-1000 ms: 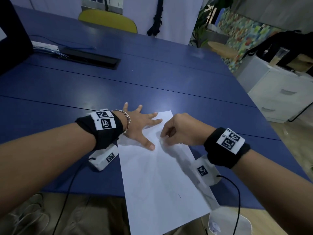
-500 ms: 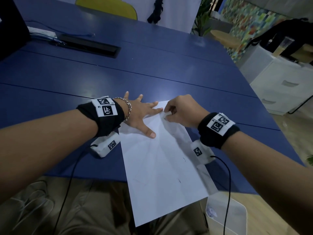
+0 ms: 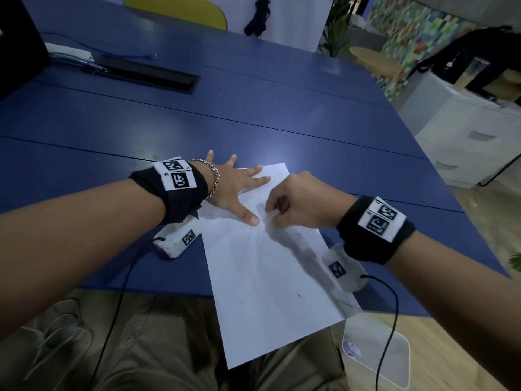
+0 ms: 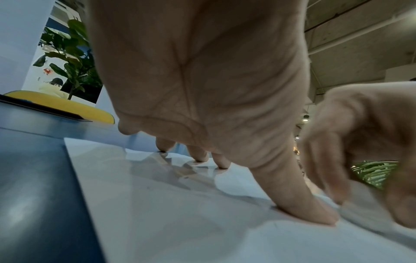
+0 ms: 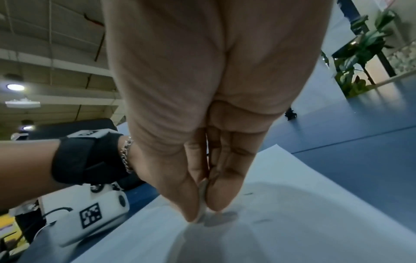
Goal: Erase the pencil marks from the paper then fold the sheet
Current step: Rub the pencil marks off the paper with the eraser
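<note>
A white paper sheet point(image 3: 267, 277) lies on the blue table point(image 3: 253, 108), its near end hanging over the table edge above my lap. My left hand point(image 3: 239, 190) is spread flat, pressing down the sheet's far left part; its thumb point(image 4: 310, 213) lies on the paper point(image 4: 168, 213). My right hand point(image 3: 272, 217) sits just right of that thumb and pinches a small pale eraser point(image 5: 203, 199) between thumb and fingers, its tip down on the paper point(image 5: 315, 231). Short dark pencil marks point(image 3: 298, 294) remain on the sheet, and more pencil marks point(image 5: 248, 193) are faint beside the eraser.
A black cable tray point(image 3: 146, 74) is set into the table at the far left, with a yellow chair point(image 3: 180, 7) behind it. A white drawer cabinet point(image 3: 465, 131) stands to the right. A translucent bin point(image 3: 375, 359) sits on the floor below the table's near edge.
My right hand slid with the eraser up to the sheet's far edge, then back toward me beside the left thumb. The left hand stayed flat on the paper.
</note>
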A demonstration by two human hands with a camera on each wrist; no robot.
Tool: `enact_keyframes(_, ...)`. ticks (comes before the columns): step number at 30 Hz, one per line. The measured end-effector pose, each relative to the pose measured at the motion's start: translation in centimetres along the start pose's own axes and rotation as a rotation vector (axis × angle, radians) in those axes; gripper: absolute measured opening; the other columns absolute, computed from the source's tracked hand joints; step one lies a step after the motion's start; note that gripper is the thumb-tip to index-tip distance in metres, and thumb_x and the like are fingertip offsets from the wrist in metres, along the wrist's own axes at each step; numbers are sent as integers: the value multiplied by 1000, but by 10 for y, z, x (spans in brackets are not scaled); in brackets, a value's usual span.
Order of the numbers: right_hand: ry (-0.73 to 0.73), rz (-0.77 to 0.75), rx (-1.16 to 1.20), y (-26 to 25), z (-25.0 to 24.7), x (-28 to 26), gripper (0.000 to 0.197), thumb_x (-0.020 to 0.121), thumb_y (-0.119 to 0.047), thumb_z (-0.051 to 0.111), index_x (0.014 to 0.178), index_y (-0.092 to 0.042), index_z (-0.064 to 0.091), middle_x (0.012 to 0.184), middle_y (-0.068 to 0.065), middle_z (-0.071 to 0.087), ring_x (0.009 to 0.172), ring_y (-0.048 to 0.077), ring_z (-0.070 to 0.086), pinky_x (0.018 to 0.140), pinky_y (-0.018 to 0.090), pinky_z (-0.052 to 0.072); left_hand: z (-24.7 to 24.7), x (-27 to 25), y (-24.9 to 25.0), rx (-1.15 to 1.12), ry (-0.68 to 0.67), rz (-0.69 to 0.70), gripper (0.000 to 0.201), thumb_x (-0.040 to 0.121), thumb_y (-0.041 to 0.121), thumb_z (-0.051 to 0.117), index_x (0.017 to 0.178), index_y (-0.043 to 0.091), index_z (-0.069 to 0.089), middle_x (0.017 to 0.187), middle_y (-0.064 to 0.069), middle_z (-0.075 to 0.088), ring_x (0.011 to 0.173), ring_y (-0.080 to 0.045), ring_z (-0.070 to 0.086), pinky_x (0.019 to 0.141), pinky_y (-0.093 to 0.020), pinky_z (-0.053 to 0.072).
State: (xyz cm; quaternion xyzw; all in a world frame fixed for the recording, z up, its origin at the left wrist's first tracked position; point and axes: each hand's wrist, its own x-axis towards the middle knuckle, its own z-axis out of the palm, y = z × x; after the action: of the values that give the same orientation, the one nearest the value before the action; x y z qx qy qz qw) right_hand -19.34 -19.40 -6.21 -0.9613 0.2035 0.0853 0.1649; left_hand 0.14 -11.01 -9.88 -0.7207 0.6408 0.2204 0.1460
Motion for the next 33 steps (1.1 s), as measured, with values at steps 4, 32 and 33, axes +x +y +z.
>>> enact_keyframes(4, 27, 8, 25, 2, 4, -35, 16, 84, -22, 75, 99, -25, 78, 80, -12, 73, 74, 1, 67, 69, 13, 52, 0, -2, 2, 37, 8, -4, 115, 70, 99, 45, 157, 55, -15, 168, 23, -22, 157, -39, -19, 111, -81, -12)
enact_keyframes(32, 109, 7, 19, 11, 2, 0, 20, 81, -21, 77, 100, -24, 78, 74, -15, 68, 69, -4, 61, 63, 8, 45, 12, -30, 10, 48, -70, -34, 144, 47, 102, 62, 152, 57, -26, 167, 14, -32, 158, -33, -19, 116, -79, 2)
enact_keyframes(33, 156, 23, 12, 12, 2, 2, 21, 81, -21, 76, 101, -22, 78, 74, -15, 67, 69, -4, 60, 65, 12, 46, 12, -31, 10, 50, -72, -35, 144, 48, 101, 62, 152, 57, -26, 167, 14, -32, 158, -33, -19, 115, -80, 3)
